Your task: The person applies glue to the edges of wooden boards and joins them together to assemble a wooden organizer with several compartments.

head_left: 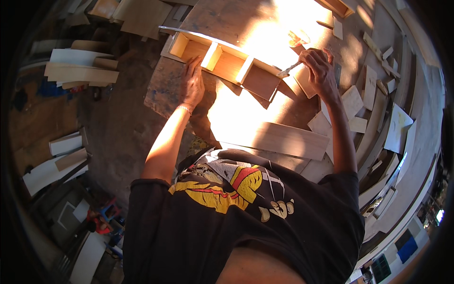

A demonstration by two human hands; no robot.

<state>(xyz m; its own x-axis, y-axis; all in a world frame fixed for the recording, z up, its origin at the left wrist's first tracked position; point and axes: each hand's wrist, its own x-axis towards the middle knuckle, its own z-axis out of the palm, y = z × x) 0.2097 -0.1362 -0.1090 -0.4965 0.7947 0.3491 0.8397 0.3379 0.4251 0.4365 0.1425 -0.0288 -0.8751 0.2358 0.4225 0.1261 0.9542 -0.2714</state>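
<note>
Left hand [192, 84] lies flat and open, fingers against the near wall of a wooden frame [227, 64] with dividers, lying on the workbench [222, 21]. Right hand [319, 66] grips a small tool [288, 71], possibly a brush, at the frame's right end.

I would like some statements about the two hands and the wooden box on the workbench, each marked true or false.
1. The left hand lies flat against the wooden divided box. True.
2. The right hand is empty. False: it holds a small brush-like tool.
3. The box has inner dividers. True.
4. The box stands on the floor. False: it lies on the workbench.
5. A long flat board lies between the person and the box. True.
</note>
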